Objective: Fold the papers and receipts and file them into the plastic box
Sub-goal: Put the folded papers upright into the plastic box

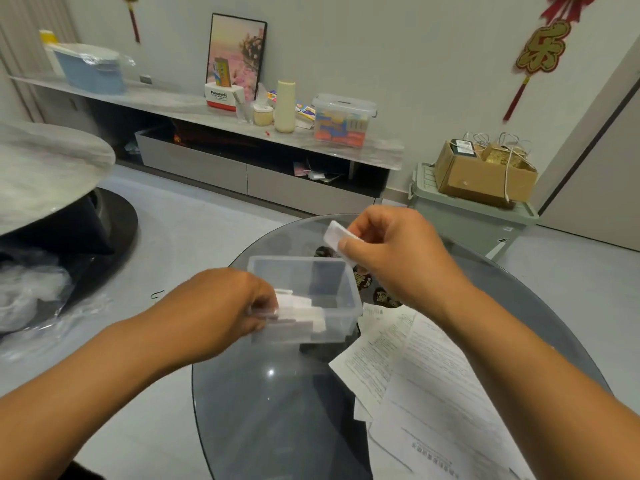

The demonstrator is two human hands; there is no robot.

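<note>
Right hand (391, 251) pinches small folded white paper slip (337, 233) above clear rectangular plastic box (341, 275) on round dark glass surface (263, 393). Left hand (225, 306) grips box's near corner beside filed slips (304, 311). Risk: slip springs open, misses box; unfolded printed sheets (415, 375) near edge may slide.

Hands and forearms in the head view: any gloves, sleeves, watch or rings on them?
None visible. The left hand and right hand are ungloved, with no rings showing. Both forearms are uncovered down to the frame edge, wrists without watch or band.
</note>
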